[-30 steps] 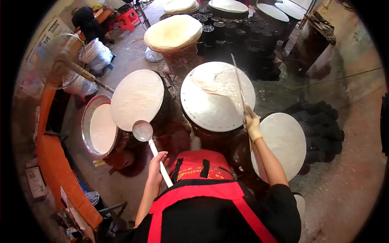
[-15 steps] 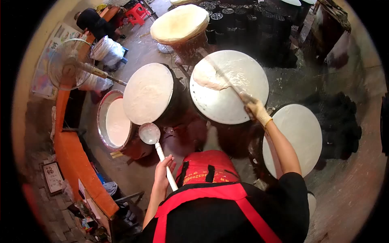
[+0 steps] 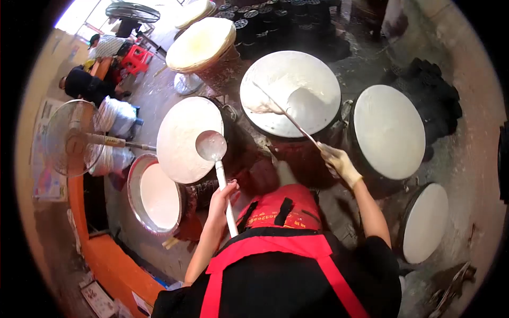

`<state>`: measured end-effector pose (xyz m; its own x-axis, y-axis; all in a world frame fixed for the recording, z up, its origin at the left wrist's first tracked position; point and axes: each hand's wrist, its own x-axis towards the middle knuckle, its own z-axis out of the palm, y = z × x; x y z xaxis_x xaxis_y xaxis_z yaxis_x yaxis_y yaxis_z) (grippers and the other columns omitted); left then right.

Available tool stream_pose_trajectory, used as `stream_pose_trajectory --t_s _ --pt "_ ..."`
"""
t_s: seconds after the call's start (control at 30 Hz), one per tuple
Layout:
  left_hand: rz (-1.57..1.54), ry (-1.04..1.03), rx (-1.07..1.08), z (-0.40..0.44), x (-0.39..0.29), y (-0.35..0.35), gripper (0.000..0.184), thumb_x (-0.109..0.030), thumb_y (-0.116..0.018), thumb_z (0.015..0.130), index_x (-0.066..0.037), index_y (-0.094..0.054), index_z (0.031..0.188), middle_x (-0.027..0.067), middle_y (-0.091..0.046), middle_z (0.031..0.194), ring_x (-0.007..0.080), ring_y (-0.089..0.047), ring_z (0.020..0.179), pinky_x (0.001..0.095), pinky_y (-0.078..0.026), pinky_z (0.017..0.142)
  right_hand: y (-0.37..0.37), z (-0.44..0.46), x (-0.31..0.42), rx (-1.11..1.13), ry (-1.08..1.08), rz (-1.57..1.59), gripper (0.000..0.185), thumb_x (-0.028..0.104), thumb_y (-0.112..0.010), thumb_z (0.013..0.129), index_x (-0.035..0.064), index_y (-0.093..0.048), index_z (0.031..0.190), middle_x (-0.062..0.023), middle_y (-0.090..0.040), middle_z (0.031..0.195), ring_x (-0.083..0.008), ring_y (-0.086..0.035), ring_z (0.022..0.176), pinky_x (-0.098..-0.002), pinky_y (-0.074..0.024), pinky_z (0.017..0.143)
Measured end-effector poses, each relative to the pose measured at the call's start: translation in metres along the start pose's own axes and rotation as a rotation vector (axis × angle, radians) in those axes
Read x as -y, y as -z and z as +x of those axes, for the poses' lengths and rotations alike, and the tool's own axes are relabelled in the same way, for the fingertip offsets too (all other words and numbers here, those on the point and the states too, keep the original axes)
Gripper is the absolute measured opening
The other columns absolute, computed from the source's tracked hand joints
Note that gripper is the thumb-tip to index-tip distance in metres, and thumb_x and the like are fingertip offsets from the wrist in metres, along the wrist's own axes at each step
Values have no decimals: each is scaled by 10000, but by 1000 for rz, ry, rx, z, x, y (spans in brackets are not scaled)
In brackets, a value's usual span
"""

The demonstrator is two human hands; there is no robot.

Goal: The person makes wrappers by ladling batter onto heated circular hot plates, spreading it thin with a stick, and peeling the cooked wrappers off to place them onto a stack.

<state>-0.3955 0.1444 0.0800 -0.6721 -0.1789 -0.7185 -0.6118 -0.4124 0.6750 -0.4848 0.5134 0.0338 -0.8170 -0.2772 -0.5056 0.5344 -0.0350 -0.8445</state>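
My left hand (image 3: 225, 197) is closed round the white handle of a ladle (image 3: 212, 145). The ladle's round bowl hangs over the left griddle (image 3: 183, 119), which is coated with pale batter. In a light glove, my right hand (image 3: 339, 164) grips a long thin spreader (image 3: 290, 117). The spreader reaches across the middle griddle (image 3: 305, 66), beside a thick heap of batter (image 3: 262, 105) near that griddle's left side. A bucket (image 3: 135, 204) of pale batter stands below the left griddle.
To the right are a pale-coated griddle (image 3: 389, 132) and another round one (image 3: 426, 223). A stack of thin round sheets (image 3: 201, 45) stands behind. Fans (image 3: 74, 138), a red stool (image 3: 137, 59), black perforated cylinders (image 3: 281, 24) and seated people (image 3: 87, 85) are farther off.
The view has shifted to the right. The ladle has moved from the left griddle's lower edge to over its surface. On the middle griddle, the spreader has shifted and the batter heap looks more gathered.
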Motion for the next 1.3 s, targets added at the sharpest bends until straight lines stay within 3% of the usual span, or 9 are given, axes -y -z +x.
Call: stream_pose_trajectory --t_s 0.13,0.27,0.53,0.7,0.77,0.93,1.03,1.23,1.3 --pt "55 2 59 11 -10 52 224 -162 -610 854 -24 -591 1029 20 -603 889 100 -570 823 246 -467 764 -13 -66 -64 -257 52 -133 353 168 -547 915 96 -546 1261 52 -425 652 -59 -337 543 -235 -273 474" --pt "15 23 85 17 -3 118 223 -142 -605 858 -9 -582 1035 12 -587 888 98 -563 819 240 -473 767 -105 -20 -115 -195 199 652 433 307 -566 903 165 -493 1305 49 -446 573 -32 -347 430 -172 -272 383" --pt "-125 -47 -146 -53 4 183 327 -137 -595 871 11 -537 1156 -9 -575 819 55 -550 701 159 -439 634 -303 221 7 -373 173 333 402 329 -384 963 81 -478 1265 -58 -531 673 -151 -510 518 -296 -450 462" --pt "-144 -55 -213 -67 15 206 308 -110 -586 869 9 -535 1149 -4 -573 828 71 -572 729 172 -462 670 -319 249 -50 -672 256 381 343 377 -395 952 59 -524 944 -108 -532 669 -249 -526 544 -364 -448 517" --pt "-153 -41 -192 -63 15 207 305 -111 -590 866 7 -539 1143 -8 -569 827 73 -576 734 175 -469 680 -325 186 -43 -592 150 739 290 390 -433 940 121 -441 831 21 -412 557 -96 -356 354 -238 -280 286" --pt "-120 -50 -71 -54 16 185 361 -149 -593 869 39 -520 1169 1 -552 859 73 -541 741 179 -422 676 -288 108 -69 -605 160 598 565 443 -576 861 259 -381 1358 49 -406 534 -91 -347 349 -219 -265 292" --pt "-84 -44 5 -48 25 175 383 -174 -566 880 41 -511 1192 70 -579 1076 104 -554 860 230 -458 805 -246 88 -75 -556 181 665 470 382 -567 882 265 -426 1315 38 -424 538 -88 -362 356 -235 -252 295" --pt "-73 -51 31 -60 27 147 344 -142 -574 868 27 -534 1165 27 -578 958 96 -559 828 223 -444 794 -242 95 -23 -474 136 1026 198 319 -562 841 145 -469 859 4 -440 560 -103 -339 363 -260 -250 315" --pt "-95 -50 22 -64 23 130 347 -131 -585 863 30 -530 1166 14 -573 909 91 -557 816 214 -434 765 -249 115 -50 -374 129 623 219 348 -543 869 141 -526 941 13 -443 556 -110 -351 369 -262 -240 333"
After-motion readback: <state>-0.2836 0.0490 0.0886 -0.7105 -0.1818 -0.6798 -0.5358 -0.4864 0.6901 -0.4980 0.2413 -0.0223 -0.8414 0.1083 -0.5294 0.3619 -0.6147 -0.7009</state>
